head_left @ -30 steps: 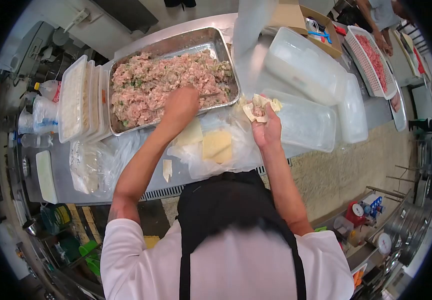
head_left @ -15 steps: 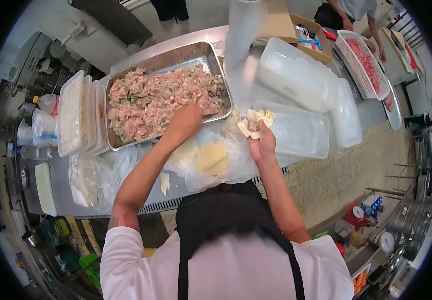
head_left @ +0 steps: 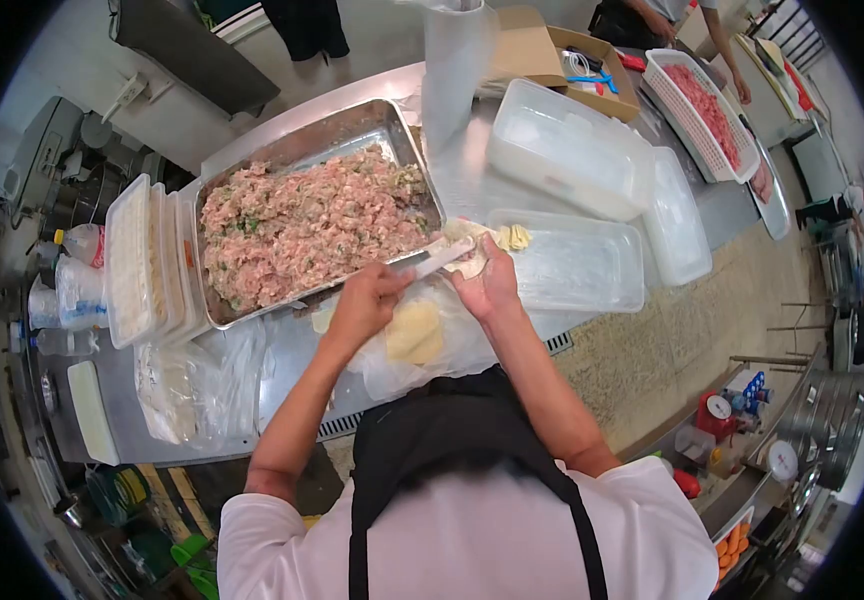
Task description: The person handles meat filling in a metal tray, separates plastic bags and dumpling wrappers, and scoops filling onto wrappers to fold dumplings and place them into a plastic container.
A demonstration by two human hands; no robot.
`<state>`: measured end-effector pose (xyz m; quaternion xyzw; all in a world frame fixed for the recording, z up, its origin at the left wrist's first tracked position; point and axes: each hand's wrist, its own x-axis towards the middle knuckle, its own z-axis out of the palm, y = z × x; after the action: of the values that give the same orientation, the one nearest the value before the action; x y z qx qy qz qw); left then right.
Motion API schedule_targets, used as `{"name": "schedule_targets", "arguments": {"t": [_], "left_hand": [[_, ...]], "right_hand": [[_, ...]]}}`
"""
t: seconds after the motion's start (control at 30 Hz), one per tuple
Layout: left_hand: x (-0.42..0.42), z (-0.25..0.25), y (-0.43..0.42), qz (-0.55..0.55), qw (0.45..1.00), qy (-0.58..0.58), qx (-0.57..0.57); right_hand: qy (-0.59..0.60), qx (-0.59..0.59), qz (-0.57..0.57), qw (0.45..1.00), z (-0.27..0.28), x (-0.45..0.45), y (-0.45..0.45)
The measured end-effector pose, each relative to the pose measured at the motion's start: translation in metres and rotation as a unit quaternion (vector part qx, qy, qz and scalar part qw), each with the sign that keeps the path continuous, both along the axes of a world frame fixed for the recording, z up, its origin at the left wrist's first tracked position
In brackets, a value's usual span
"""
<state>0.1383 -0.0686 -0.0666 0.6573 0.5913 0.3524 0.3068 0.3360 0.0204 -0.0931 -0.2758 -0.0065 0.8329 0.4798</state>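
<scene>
My left hand (head_left: 362,310) is closed around a flat spreading blade (head_left: 439,260). The blade's tip reaches onto a dough wrapper (head_left: 470,262) held in my right hand (head_left: 489,282), whose fingers cup it from below. Some of the wrapper is hidden behind the blade and my fingers. Left of both hands lies ground meat filling (head_left: 312,215) with green flecks, spread in a deep metal tray (head_left: 422,165). Below my hands, square yellowish wrappers (head_left: 415,333) lie on plastic film.
A flat clear plastic container (head_left: 572,290) lies to the right, with larger tubs (head_left: 572,150) behind it. Lidded containers (head_left: 137,265) stand left of the tray. At the back right is a white basket (head_left: 747,165) of meat, near another person's arm (head_left: 727,50).
My left hand has come away from the meat tray toward my right hand, bringing the blade onto the wrapper. My right hand has shifted slightly left.
</scene>
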Motion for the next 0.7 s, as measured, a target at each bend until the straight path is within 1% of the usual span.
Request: {"name": "schedule_targets", "arguments": {"t": [0.03, 0.07, 0.1, 0.13, 0.17, 0.2, 0.23, 0.27, 0.3, 0.33, 0.37, 0.43, 0.47, 0.53, 0.57, 0.6, 0.63, 0.67, 0.7], "left_hand": [[0.004, 0.0, -0.005, -0.023, 0.993, 0.105, 0.047], [0.002, 0.001, -0.011, -0.009, 0.994, 0.105, -0.008], [0.006, 0.017, -0.015, -0.017, 0.994, 0.103, -0.009], [0.01, 0.034, -0.019, 0.021, 0.995, 0.097, 0.0], [0.014, 0.045, -0.022, 0.06, 0.994, 0.092, 0.008], [0.021, 0.05, -0.02, 0.067, 0.996, 0.045, 0.041], [0.026, 0.042, -0.015, 0.069, 0.996, 0.045, 0.042], [0.03, 0.026, -0.009, 0.044, 0.994, 0.063, 0.074], [0.033, 0.023, -0.005, 0.019, 0.991, 0.08, 0.106], [0.031, 0.021, -0.006, 0.01, 0.996, 0.077, 0.033], [0.027, 0.022, -0.011, 0.007, 0.996, 0.078, 0.035], [0.028, 0.048, -0.021, 0.029, 0.991, 0.131, 0.018], [0.032, 0.05, -0.022, 0.025, 0.991, 0.129, 0.013], [0.04, 0.054, -0.019, 0.05, 0.993, 0.06, 0.087], [0.042, 0.044, -0.014, 0.053, 0.993, 0.062, 0.088], [0.043, 0.023, -0.008, 0.033, 0.993, 0.076, 0.081], [0.044, 0.014, -0.004, 0.013, 0.993, 0.09, 0.075], [0.041, 0.006, -0.004, 0.015, 0.997, 0.075, 0.031], [0.037, 0.012, -0.003, 0.012, 0.996, 0.076, 0.033]], "right_hand": [[0.008, 0.005, -0.002, 1.0, 0.002, 0.0, 0.002], [0.008, 0.006, -0.008, 1.0, 0.001, 0.001, 0.005], [-0.019, 0.0, -0.039, 0.999, -0.003, 0.004, 0.006], [-0.047, -0.007, -0.068, 0.997, -0.004, 0.007, 0.005], [-0.049, -0.01, -0.07, 0.996, -0.005, 0.009, 0.004], [-0.046, 0.001, -0.065, 0.997, -0.001, 0.009, 0.003], [-0.041, 0.014, -0.058, 0.997, 0.0, 0.007, 0.002], [-0.041, 0.015, -0.055, 0.998, 0.0, 0.005, 0.003], [-0.026, 0.006, -0.058, 0.998, -0.001, 0.003, 0.005], [-0.011, -0.003, -0.062, 0.998, -0.001, 0.002, 0.006], [-0.009, -0.001, -0.065, 0.998, -0.002, 0.002, 0.008], [-0.065, 0.01, -0.076, 0.995, -0.002, 0.008, 0.003], [-0.067, 0.005, -0.079, 0.995, -0.004, 0.012, 0.0], [-0.064, 0.051, -0.072, 0.994, -0.003, 0.012, 0.003], [-0.063, 0.052, -0.069, 0.994, -0.002, 0.011, 0.003], [-0.043, 0.053, -0.068, 0.995, 0.012, 0.009, 0.002], [-0.023, 0.054, -0.066, 0.996, 0.019, 0.008, 0.002], [-0.021, 0.055, -0.066, 0.996, 0.018, 0.012, 0.003], [0.059, 0.112, -0.008, 0.992, 0.014, 0.021, 0.002]]}}
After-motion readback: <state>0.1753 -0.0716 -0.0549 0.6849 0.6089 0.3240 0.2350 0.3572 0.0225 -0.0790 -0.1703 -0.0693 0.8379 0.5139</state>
